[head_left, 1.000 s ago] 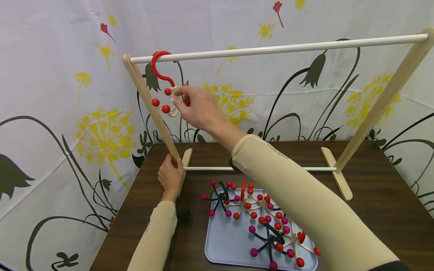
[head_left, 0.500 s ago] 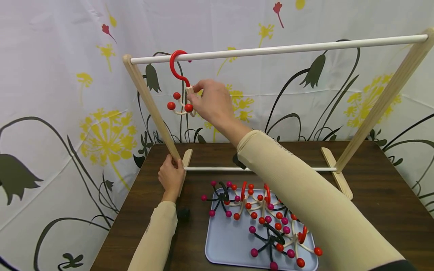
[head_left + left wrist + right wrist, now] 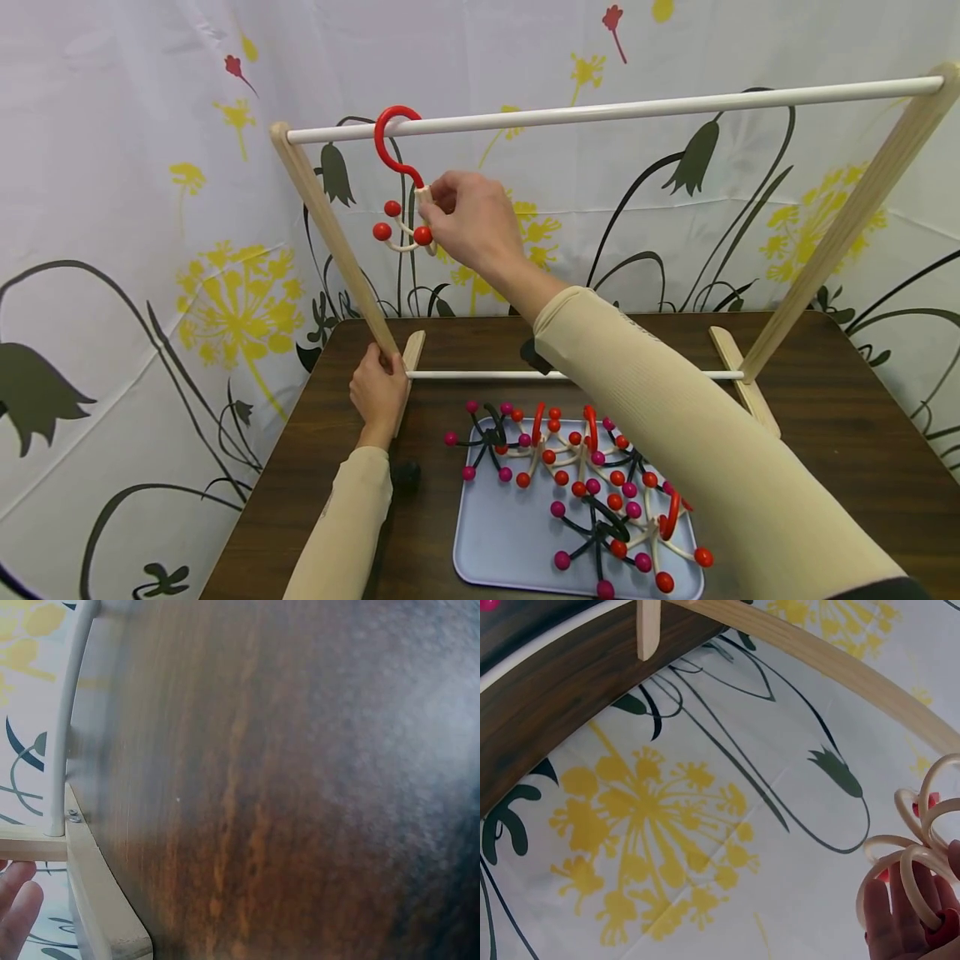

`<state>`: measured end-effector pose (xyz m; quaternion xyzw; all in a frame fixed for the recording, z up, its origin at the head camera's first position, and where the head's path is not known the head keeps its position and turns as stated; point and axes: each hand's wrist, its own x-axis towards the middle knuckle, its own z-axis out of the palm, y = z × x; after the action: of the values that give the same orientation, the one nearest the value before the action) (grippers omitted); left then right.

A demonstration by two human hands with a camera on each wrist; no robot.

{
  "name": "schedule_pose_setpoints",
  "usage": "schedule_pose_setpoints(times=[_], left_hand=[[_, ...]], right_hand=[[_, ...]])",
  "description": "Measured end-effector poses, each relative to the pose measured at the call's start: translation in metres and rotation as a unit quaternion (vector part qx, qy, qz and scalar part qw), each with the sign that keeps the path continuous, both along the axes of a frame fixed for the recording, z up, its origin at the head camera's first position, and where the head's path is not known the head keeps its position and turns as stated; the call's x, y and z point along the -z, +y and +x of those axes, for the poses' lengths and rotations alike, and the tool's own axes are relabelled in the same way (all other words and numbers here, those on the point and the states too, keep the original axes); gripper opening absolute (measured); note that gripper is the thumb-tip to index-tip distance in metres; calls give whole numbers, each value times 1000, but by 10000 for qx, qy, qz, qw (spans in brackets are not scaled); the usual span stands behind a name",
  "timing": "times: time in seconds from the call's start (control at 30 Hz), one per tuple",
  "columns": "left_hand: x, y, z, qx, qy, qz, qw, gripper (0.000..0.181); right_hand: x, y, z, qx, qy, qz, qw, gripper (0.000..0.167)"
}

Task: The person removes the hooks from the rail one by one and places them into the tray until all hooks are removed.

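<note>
My right hand pinches the cream stem of a hanger with a red hook and several curved arms tipped with red balls. The hook arches over the white top rod near its left end; its tip is hidden behind the rod. In the right wrist view, the cream looped arms surround my fingers. Low on the left, my left hand grips the foot of the wooden post. Only the fingertips of that hand show in the left wrist view, beside the wood.
A pale blue tray on the dark wooden table bears several similar hangers, black with magenta balls and cream with red balls. A lower white rod joins the stand's feet. A flowered curtain hangs behind.
The right hand has slid the hanger to the right along the rod, then raised it slightly, so the hook's tip no longer shows below the rod. The left hand has stayed put.
</note>
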<state>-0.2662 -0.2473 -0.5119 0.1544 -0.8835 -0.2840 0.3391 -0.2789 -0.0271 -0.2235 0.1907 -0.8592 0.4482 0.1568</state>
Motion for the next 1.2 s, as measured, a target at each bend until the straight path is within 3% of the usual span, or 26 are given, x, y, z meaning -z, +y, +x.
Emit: schedule_pose_setpoints(times=[0.4,0.67,0.83,1.2], left_hand=[[2,0,-2,25,62,-8,10000,18],[3,0,-2,-4,124,-15,9999,17],[3,1,-2,-28,155,3,9999,16],[3,-1,-3,-47,139,-6,9999,17]], right_hand=[[-15,11,2,-449,206,-466,9977,21],[-19,40,19,-1019,358,-720,9915,18],[-2,61,38,-1307,218,-642,9891,20],[57,95,84,-1687,-111,-349,9850,15]])
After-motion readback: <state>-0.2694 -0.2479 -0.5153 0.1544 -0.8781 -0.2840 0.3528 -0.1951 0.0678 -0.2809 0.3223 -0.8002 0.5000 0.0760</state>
